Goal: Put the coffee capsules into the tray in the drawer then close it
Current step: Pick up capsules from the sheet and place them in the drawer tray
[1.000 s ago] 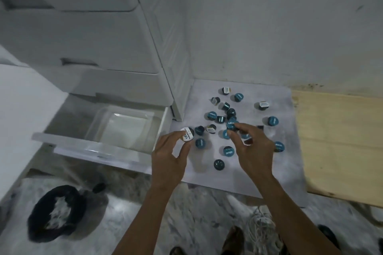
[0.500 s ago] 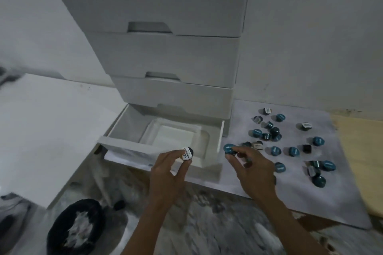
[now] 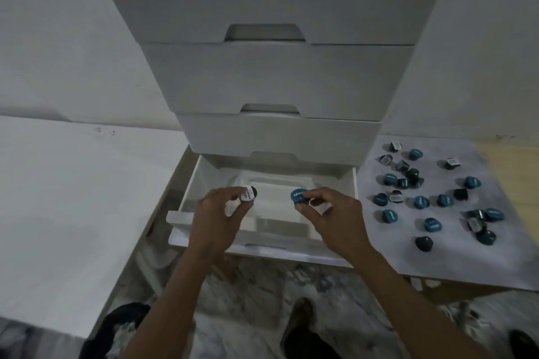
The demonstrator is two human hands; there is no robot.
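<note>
Across the centre of the frame stands the tall white chest of drawers (image 3: 280, 73), its upper fronts shut and only the lowest white drawer (image 3: 271, 230) pulled out toward the viewer. A second ago this chest sat at the upper left and the view looked down on the capsules; now it fills the middle, so the person has turned from the pile to the drawer. Inside the drawer lies the shallow clear plastic tray (image 3: 277, 186), and as far as the frame shows it holds nothing yet.

At the right of the frame the pale grey mat (image 3: 455, 259) carries the scattered teal and black coffee capsules (image 3: 421, 202), well apart from the drawer, roughly two dozen left to move.

Both hands have come off the mat and now hover over the tray. The left hand (image 3: 217, 220) has thumb and forefinger clamped on a white-topped black capsule (image 3: 248, 193); the right hand (image 3: 335, 218) has its fingertips pinched on a teal-topped capsule (image 3: 298, 196), with another dark one possibly tucked behind it, though that is hard to tell.

By my reading the carry is done and the first release is next, so the task is barely begun and closing is far off.
</note>
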